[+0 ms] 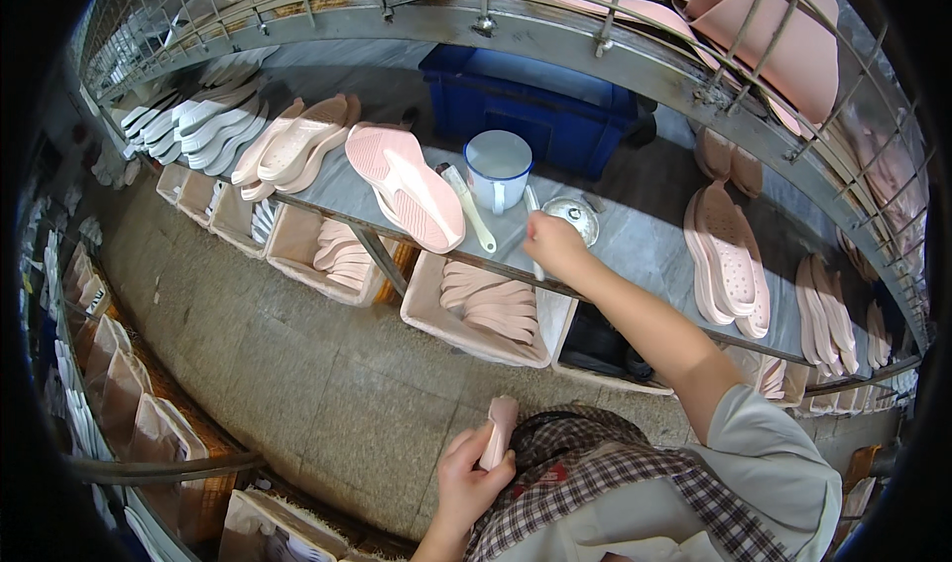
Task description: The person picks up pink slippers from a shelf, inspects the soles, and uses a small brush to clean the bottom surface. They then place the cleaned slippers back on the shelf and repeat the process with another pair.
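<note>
Near my body, my left hand (pixel 470 475) is closed round a narrow pale pink shoe piece (pixel 501 431), its top end sticking up from the fingers. My right hand (pixel 557 245) reaches out to the grey worktop, its fingers closed on a slim white stick-like tool (pixel 533 202). The tool's working end is too small to make out. Just left of that hand stands a white enamel mug (pixel 499 171) with a blue rim. A brush with a pale handle (pixel 474 215) leans by the mug. Beside the right hand lies a round metal lid (pixel 575 217).
Pink shoe soles (pixel 409 187) lie left of the mug, with more soles (pixel 726 254) to the right. A blue plastic crate (pixel 535 106) stands behind. Below the worktop edge are bins (pixel 416 309) of pink pieces. A wire-mesh shelf (pixel 555 28) hangs above.
</note>
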Available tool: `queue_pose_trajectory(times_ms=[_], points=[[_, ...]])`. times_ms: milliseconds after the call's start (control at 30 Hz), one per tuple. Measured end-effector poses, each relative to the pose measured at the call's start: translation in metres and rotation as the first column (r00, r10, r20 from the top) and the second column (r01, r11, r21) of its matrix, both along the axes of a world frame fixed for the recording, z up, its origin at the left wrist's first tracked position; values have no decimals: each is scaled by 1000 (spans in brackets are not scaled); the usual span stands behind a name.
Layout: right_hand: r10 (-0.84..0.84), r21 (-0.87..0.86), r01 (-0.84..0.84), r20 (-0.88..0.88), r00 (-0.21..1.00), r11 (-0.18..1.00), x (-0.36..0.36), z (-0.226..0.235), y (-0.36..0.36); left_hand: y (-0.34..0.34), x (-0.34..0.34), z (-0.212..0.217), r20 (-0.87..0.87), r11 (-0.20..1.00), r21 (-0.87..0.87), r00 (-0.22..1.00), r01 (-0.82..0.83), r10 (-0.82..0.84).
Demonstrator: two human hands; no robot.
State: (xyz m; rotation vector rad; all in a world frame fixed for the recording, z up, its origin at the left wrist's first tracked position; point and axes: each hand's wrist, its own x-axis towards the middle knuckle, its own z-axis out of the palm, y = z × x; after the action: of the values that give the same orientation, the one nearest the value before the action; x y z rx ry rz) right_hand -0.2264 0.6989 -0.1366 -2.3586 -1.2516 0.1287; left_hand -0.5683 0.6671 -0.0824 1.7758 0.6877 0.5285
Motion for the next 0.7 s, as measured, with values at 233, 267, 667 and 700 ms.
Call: queue_pose_trajectory(times_ms=[233,267,667,700], points=[[-14,213,80,-294,956,974,11,83,-30,18,6,-5,38,999,-6,999,35,-35],[-9,125,35,-199,980,992,21,94,-16,20,7,-5,33,999,-19,998,45,-44],[23,-390,21,106,994,921,68,119,70,25,-1,-3,55,994,-78,995,-75,80],[90,-398,-25,146,985,917,69,122,63,25,-1,-3,63,991,-105,994,-82,89]])
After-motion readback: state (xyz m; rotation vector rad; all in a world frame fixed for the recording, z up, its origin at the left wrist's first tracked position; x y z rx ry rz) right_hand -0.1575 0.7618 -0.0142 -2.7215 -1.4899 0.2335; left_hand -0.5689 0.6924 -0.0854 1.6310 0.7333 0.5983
